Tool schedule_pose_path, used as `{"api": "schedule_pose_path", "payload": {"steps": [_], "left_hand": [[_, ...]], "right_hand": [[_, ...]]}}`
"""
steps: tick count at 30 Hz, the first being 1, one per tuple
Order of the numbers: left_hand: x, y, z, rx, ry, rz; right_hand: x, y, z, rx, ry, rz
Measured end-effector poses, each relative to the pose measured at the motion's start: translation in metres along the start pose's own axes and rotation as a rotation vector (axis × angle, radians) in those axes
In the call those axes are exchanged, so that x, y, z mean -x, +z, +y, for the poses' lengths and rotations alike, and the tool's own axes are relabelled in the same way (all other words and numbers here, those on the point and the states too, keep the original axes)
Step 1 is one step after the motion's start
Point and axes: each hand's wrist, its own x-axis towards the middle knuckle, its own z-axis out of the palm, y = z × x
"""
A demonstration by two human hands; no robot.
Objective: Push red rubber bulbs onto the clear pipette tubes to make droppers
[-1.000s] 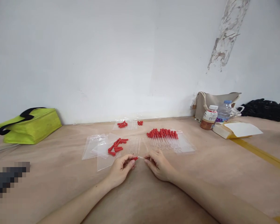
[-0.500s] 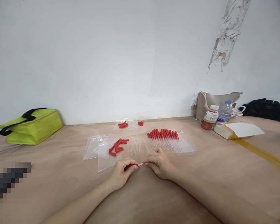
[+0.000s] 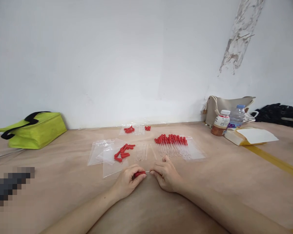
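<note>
Between finger and thumb, my left hand (image 3: 129, 180) pinches a red rubber dropper bulb (image 3: 139, 174). My right hand (image 3: 166, 174) is closed on the thin clear dropper tube (image 3: 147, 172), which runs to the bulb's open end; how deep it sits I cannot tell. Beyond my left hand, loose red bulbs (image 3: 123, 152) lie on a clear plastic bag (image 3: 109, 167). Several bare tubes (image 3: 141, 152) lie side by side to their right. Past my right hand is a row of droppers (image 3: 172, 143) with red bulbs fitted, bulbs towards the wall, partly on another clear bag (image 3: 196, 151).
More red bulbs (image 3: 129, 129) and tubes lie in a bag by the wall. A lime-green bag (image 3: 37, 131) stands at left. At right are a drink bottle (image 3: 221, 123), a water bottle (image 3: 237, 115), a beige bag (image 3: 227, 103), an opened packet (image 3: 249, 136) and a black heap (image 3: 278, 113).
My right fingers have shifted slightly along the tube's end, and more of the red bulb shows in my left hand. The view has moved a little; the other things lie as before.
</note>
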Motion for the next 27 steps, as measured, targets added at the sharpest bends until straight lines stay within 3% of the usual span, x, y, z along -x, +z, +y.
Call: {"api": "schedule_pose_path", "payload": {"steps": [9,15,17,19,22,25,27], "left_hand": [[-0.002,-0.003,-0.005,-0.063,0.093,-0.028],[0.002,-0.007,-0.021,-0.167,0.213,-0.032],[0.005,-0.007,-0.022,-0.159,0.189,-0.001],[0.007,-0.008,-0.019,-0.134,0.092,0.069],[0.009,-0.011,-0.013,-0.09,-0.038,0.111],[0.008,-0.013,-0.01,-0.065,-0.054,0.06],[0.008,-0.014,-0.01,-0.067,-0.042,0.029]], "right_hand": [[-0.004,0.003,0.0,0.008,-0.029,-0.069],[-0.004,-0.003,0.0,0.249,-0.171,-0.069],[-0.003,-0.006,0.0,0.318,-0.174,-0.061],[-0.002,-0.011,0.005,0.329,-0.07,-0.031],[-0.01,-0.025,0.029,0.28,0.329,0.101],[-0.024,-0.038,0.063,0.228,0.707,0.154],[-0.034,-0.04,0.081,0.25,0.851,0.144]]}}
